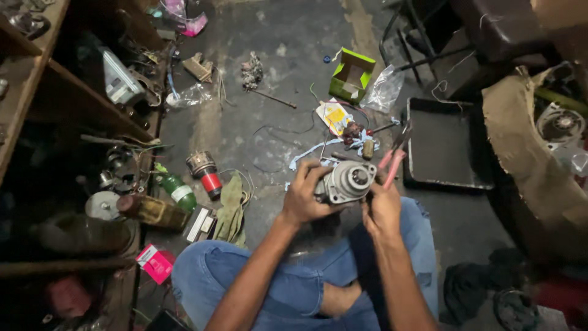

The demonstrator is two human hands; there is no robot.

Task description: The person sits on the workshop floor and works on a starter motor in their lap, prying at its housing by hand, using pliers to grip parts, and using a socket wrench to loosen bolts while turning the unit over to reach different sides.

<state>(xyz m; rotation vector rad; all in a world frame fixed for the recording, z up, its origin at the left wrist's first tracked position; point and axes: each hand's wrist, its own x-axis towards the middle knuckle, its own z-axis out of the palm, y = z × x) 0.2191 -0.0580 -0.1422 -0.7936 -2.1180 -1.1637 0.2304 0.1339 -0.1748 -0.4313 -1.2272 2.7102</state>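
I sit cross-legged on a dark concrete floor in blue jeans. My left hand (304,195) grips the side of a grey metal motor housing (347,181) held above my knees. My right hand (383,207) is closed around pink-handled pliers (393,158), whose handles stick up past the housing's right edge. The plier jaws are hidden behind my fingers and the housing.
A black metal tray (446,147) lies to the right. A green cardboard box (351,75), plastic bags, wires and small parts litter the floor ahead. At left stand wooden shelves (37,92), a green bottle (178,190), a red-banded motor part (204,171), a rag and a pink box (155,263).
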